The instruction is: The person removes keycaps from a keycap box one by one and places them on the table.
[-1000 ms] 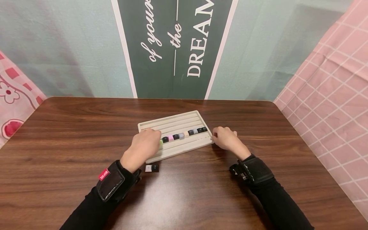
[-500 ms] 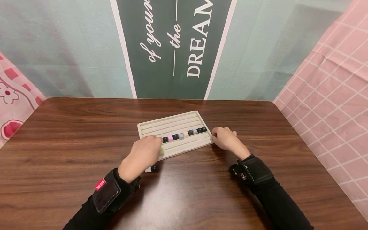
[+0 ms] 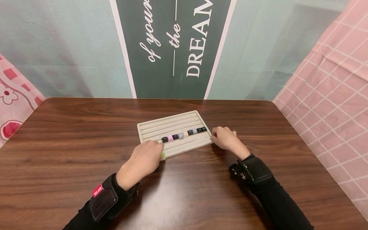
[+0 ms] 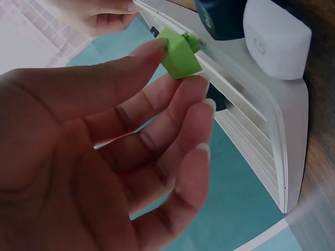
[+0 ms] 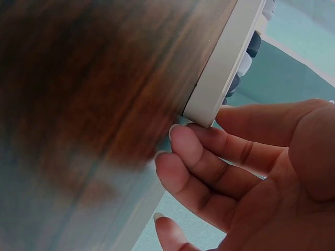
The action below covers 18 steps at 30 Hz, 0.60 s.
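Observation:
My left hand (image 3: 145, 158) pinches a lime-green keycap (image 4: 180, 55) between thumb and index finger, its stem showing in the left wrist view. It is above the near-left edge of a cream ridged tray (image 3: 169, 123). Across the tray runs a slanting row of black, grey, cream and pink keycaps (image 3: 170, 138). At the tray's near-right corner, my right hand (image 3: 225, 138) grips the rim between thumb and fingers. Beside the tray in the left wrist view are a black keycap (image 4: 222, 18) and a white keycap (image 4: 277, 39), hidden by my left hand in the head view.
The tray lies at an angle on a dark wood-grain table (image 3: 189, 191). Behind the table hangs a teal cloth with a dark lettered panel (image 3: 172, 48). Pink checked cloth (image 3: 333, 80) hangs on the right, and a patterned pink cloth (image 3: 14, 95) on the left.
My left hand has drawn the green keycap from the row's left end toward the tray's near edge, covering the two loose keycaps. My right hand has stayed at the corner.

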### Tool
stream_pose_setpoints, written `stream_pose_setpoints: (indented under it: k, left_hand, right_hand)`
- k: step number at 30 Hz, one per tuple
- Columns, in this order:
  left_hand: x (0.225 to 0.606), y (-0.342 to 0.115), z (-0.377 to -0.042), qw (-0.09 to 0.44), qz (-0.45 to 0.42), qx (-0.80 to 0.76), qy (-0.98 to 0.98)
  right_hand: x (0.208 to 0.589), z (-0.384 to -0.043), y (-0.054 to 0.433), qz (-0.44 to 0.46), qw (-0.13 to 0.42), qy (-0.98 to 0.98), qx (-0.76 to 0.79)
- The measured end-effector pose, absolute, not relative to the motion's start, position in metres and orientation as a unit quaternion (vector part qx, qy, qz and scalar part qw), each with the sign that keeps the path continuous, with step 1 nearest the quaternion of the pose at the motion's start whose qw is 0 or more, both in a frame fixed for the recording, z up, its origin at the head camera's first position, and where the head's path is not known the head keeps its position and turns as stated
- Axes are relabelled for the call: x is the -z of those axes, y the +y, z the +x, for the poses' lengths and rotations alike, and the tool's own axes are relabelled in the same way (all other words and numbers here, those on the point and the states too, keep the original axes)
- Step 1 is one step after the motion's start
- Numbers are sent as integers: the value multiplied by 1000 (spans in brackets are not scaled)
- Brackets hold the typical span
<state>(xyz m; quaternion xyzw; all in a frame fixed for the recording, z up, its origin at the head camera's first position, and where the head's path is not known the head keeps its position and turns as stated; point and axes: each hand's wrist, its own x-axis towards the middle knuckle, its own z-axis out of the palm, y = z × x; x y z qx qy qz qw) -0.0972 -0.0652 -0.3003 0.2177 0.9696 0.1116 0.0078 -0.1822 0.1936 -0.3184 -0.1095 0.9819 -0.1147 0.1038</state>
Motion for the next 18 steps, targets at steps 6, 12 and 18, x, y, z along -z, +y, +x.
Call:
stream_pose_setpoints:
  k: [6, 12, 18]
  left_hand:
    - [301, -65, -94, -4, 237, -117, 965]
    - [303, -65, -93, 1, 243, -117, 963]
    - [305, -66, -90, 5, 253, -118, 960]
  right_hand:
    - [319, -182, 194, -106, 101, 983, 112]
    - [319, -182, 194, -104, 104, 983, 110]
    - [319, -183, 194, -105, 108, 983, 108]
